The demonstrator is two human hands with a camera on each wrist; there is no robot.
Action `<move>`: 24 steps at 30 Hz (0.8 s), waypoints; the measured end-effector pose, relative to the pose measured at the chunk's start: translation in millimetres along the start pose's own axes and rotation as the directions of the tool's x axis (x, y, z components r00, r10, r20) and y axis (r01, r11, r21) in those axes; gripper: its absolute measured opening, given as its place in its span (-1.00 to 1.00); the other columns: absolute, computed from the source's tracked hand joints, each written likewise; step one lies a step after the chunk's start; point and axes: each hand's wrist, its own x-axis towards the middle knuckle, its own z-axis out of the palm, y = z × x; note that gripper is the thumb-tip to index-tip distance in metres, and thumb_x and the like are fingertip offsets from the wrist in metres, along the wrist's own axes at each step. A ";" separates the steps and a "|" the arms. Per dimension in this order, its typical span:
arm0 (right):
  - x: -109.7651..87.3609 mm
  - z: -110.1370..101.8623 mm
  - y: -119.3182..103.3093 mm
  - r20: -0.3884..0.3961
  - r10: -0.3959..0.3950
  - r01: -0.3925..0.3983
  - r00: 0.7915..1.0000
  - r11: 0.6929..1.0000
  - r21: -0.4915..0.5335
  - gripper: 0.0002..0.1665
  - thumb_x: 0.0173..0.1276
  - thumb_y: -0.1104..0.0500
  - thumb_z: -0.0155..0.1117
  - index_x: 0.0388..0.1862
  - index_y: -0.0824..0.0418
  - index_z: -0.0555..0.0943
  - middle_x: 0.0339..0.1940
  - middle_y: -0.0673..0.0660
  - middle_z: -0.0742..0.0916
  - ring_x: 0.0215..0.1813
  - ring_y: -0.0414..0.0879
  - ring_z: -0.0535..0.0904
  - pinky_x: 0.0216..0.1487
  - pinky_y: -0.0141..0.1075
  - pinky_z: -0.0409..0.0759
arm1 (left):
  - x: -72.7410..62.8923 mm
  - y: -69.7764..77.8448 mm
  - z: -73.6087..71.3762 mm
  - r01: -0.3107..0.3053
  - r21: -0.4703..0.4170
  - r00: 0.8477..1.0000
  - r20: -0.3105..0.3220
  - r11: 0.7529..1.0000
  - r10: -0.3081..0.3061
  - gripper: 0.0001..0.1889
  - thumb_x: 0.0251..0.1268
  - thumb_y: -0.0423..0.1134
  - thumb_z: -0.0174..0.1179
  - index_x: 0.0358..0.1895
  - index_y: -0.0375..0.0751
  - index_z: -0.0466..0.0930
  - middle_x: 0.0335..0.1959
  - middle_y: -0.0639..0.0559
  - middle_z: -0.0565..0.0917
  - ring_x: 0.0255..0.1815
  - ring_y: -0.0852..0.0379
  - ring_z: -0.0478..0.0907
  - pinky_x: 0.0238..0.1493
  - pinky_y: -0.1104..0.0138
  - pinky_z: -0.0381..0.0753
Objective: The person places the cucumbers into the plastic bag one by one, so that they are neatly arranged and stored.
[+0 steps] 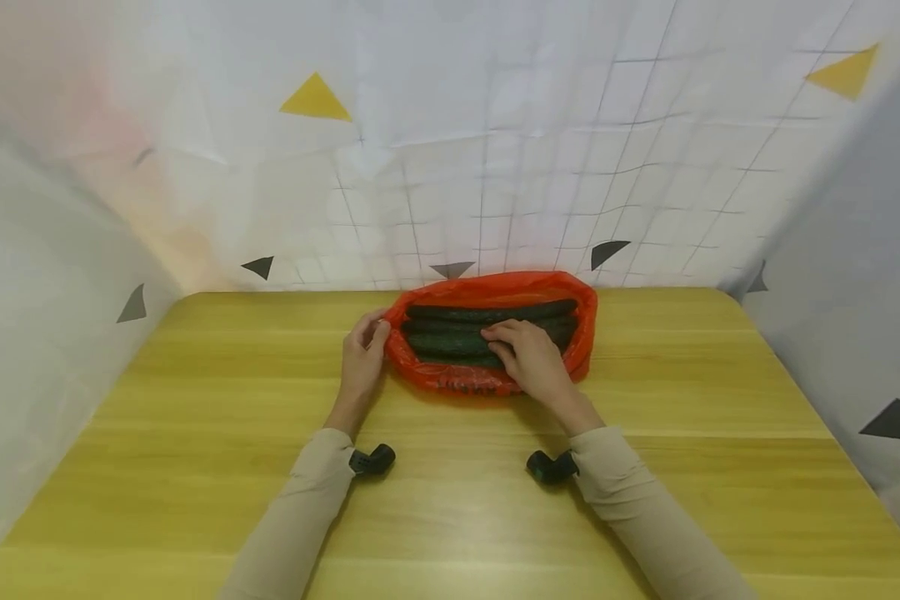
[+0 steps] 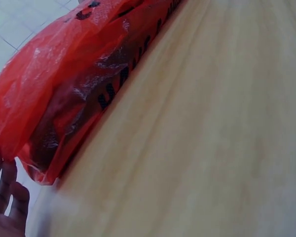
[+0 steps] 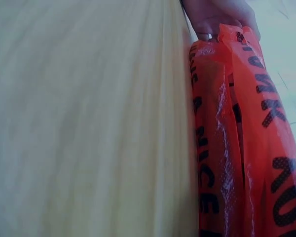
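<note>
A red plastic bag (image 1: 487,287) with black lettering lies on its side lengthwise, its mouth spread wide towards the top. Inside it several long dark green cucumbers (image 1: 446,342) lie side by side. My left hand (image 1: 362,350) grips the bag's left end by the rim; in the left wrist view its fingers (image 2: 7,180) are at the red film (image 2: 39,84). My right hand (image 1: 532,354) is over the middle of the cucumbers, reaching across the near rim. Its fingers are loosely bent, thumb apart from the fingertips, which are right at a cucumber's top.
The yellow wooden table (image 1: 450,525) runs up to a pale wall covering (image 1: 450,192) close behind the bag. Similar coverings flank it left and right. A black wrist device (image 1: 375,460) sits at the left cuff, another device (image 1: 551,468) at the right.
</note>
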 end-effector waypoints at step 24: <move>-18.2 -54.1 30.0 -0.239 0.138 -0.083 0.961 0.970 0.228 -0.72 0.38 0.26 0.14 0.04 0.21 0.60 -0.02 0.13 0.69 0.03 -0.01 0.57 0.07 -0.14 0.48 | 5.4 -6.8 -9.6 0.048 0.060 0.995 0.085 0.997 -0.053 -0.62 0.48 -0.18 -0.07 0.23 -0.28 0.42 0.08 -0.22 0.55 -0.11 0.25 0.45 -0.08 0.52 0.44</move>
